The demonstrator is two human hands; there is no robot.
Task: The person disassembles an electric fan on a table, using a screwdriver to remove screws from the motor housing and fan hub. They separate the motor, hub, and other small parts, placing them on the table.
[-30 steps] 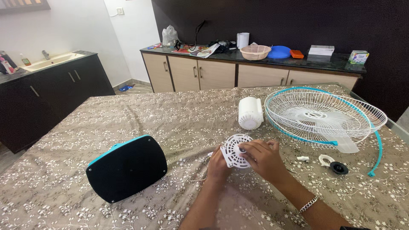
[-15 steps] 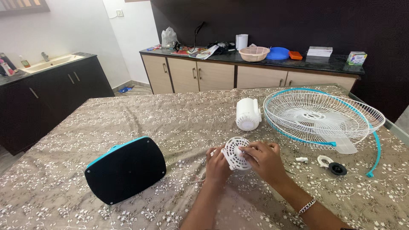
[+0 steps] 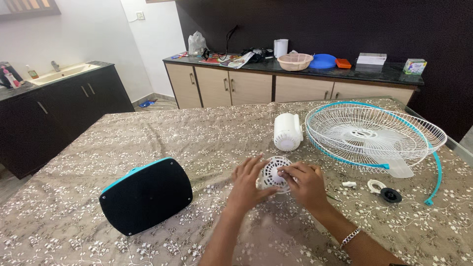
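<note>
Resting near the middle of a table (image 3: pixel 98 143) covered by a brown cloth with a white floral print, a small round white slotted fan cover (image 3: pixel 272 172) is held between two bare hands seen from above. The left hand (image 3: pixel 248 186) is laid over the cover's left edge with its fingers spread, and the right hand (image 3: pixel 305 183) is set against the right edge, its fingertips (image 3: pixel 282 171) pinched on the rim; both grips are closed on the cover, though it cannot be told whether the cover is lifted clear of the cloth or touching it. A silver bracelet (image 3: pixel 350 237) is worn on the right wrist. Well to the left of the hands, a black rounded-rectangle fan base with a teal edge (image 3: pixel 146 195) is lying on the cloth. Just beyond the hands, a white cylindrical motor housing (image 3: pixel 287 131) is lying on its side, and to its right a large white wire fan guard with a teal rim (image 3: pixel 374 135) is spread flat, with a pale fan blade (image 3: pixel 399 166) seen at its near edge. A loose teal ring strip (image 3: pixel 436 175) is curved along the guard's right side. Near the right hand, a small white clip (image 3: pixel 350 184), a white ring (image 3: pixel 376 185) and a black round nut (image 3: pixel 391 195) are lying apart from one another. Behind the table, a dark counter (image 3: pixel 374 73) with beige cabinet doors is seen carrying bowls and papers.
</note>
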